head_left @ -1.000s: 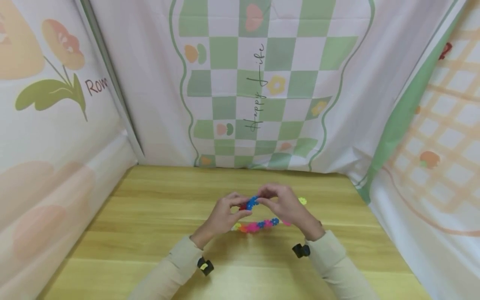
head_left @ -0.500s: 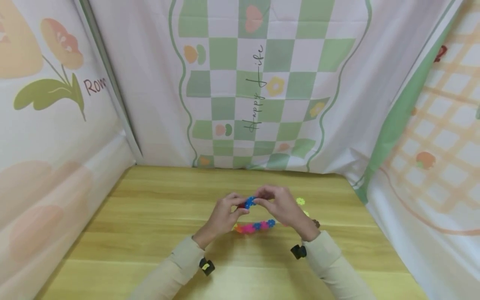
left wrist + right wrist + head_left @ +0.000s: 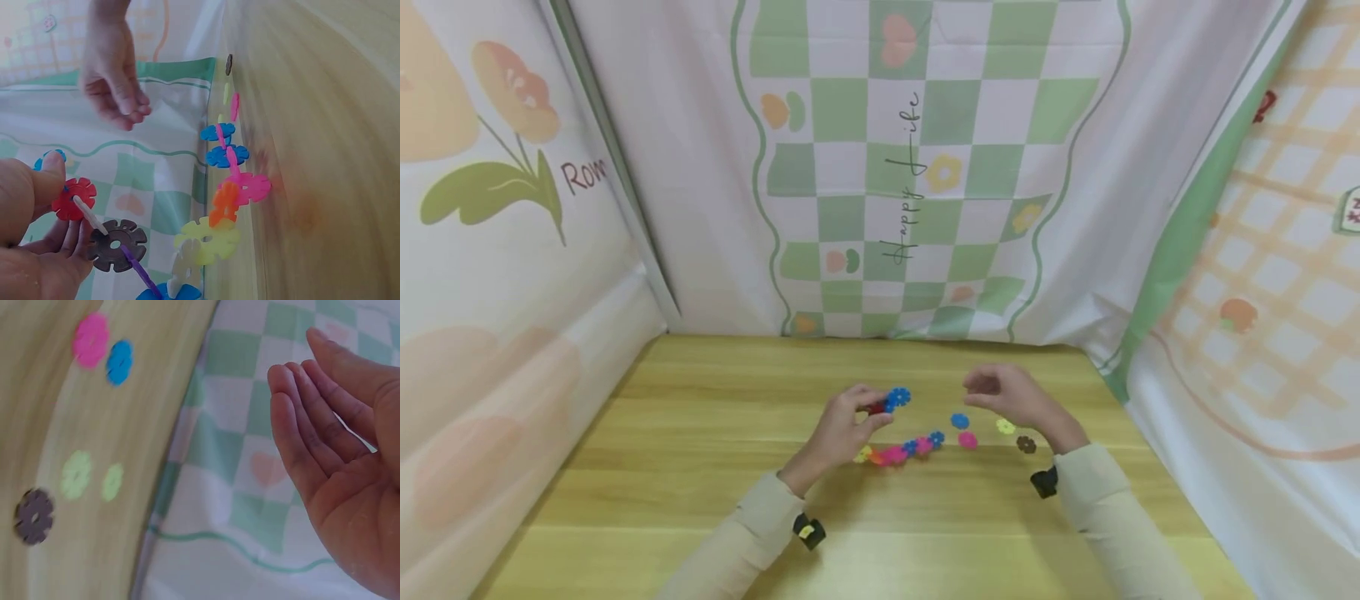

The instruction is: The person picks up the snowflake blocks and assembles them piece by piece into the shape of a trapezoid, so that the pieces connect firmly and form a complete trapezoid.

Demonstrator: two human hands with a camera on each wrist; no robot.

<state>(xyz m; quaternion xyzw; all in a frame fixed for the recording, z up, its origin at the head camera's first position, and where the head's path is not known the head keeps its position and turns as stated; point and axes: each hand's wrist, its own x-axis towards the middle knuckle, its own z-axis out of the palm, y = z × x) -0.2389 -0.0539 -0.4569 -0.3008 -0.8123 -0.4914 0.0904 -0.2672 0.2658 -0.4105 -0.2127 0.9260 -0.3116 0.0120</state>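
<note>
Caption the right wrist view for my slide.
Empty right grip, with a pink disc, a blue disc, two yellow-green discs and a brown disc lying loose on the wood-grain table.

Two hands (image 3: 842,432) (image 3: 1013,395) — one disc chain (image 3: 222,249), five loose discs (image 3: 84,347)

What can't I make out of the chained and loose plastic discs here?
Head view: part of the chain of multicoloured flower-shaped plastic discs, hidden by the bare left hand.
Left wrist view: lower part of the lowest blue flower-shaped plastic disc, cut off by the bottom edge.
Right wrist view: two pale yellow plastic discs' notches, blurred.
</note>
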